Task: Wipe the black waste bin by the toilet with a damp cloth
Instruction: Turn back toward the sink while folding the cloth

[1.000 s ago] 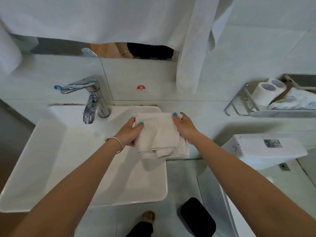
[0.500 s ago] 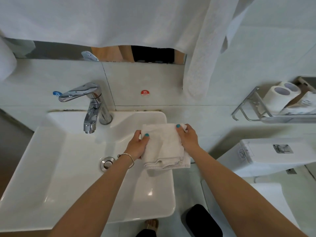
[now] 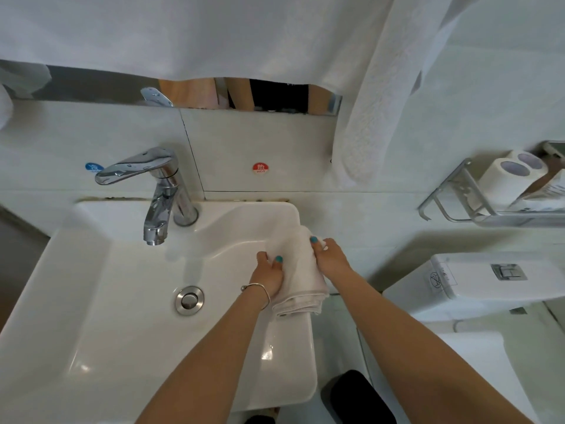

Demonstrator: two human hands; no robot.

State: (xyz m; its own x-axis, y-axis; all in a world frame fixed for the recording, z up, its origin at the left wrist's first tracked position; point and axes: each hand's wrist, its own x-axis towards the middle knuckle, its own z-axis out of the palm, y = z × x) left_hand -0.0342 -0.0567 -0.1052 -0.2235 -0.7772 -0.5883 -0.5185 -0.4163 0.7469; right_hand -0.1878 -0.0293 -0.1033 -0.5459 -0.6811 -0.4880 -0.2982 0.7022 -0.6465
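A folded white cloth [image 3: 301,276] is held over the right edge of the white sink [image 3: 91,301]. My left hand [image 3: 270,275] grips its left side and my right hand [image 3: 331,260] grips its right side near the top. The cloth is bunched narrower between the two hands. The black waste bin [image 3: 357,399] stands on the floor at the bottom, between the sink and the white toilet [image 3: 489,289]. My right forearm crosses just right of the bin, and the frame's bottom edge cuts the bin off.
A chrome tap [image 3: 156,191] stands at the sink's back left, with no water running, and a chrome drain plug [image 3: 189,300] sits in the basin. White towels [image 3: 382,102] hang above. A metal wall shelf [image 3: 477,206] at right holds toilet rolls [image 3: 507,179].
Both hands have lowered with the cloth toward the sink's right edge and squeezed it narrower. The view has tilted, showing more of the basin and its drain.
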